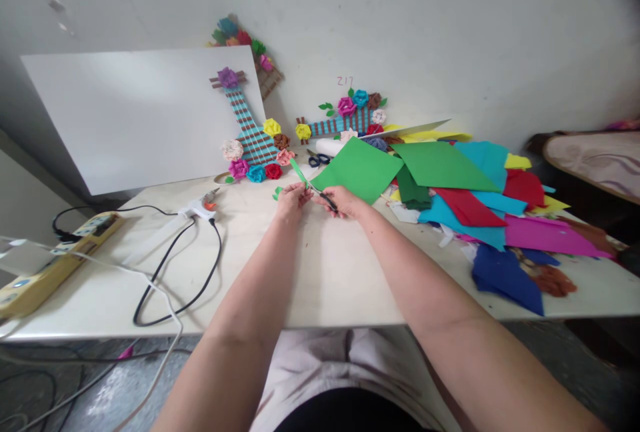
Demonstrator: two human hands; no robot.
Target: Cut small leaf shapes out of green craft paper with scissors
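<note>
- Left hand (293, 200) is over the middle of the table (320, 272), fingers pinched shut on the lower end of a green paper strip (299, 171).
- The strip slants up and to the left from the fingers, clear of the tabletop.
- Right hand (350, 204) is just beside the left and closed around the dark scissors (325, 197). The tip points toward the base of the strip. Whether the blades are apart is too small to tell.
- The hands are close together but not quite touching, with the scissors bridging the gap.
- A large green sheet (361, 169) lies flat just behind the right hand.
- A pile of coloured paper (500, 219) spreads across the right of the table.
- Blue-handled scissors (317, 160) lie behind the strip, near the wall.
- A glue gun (203, 205) with a black cord lies to the left, and a power strip (60, 255) sits at the far left edge.
- A guitar-shaped paper craft (253, 142) with paper roses leans on a white board (140, 115).
</note>
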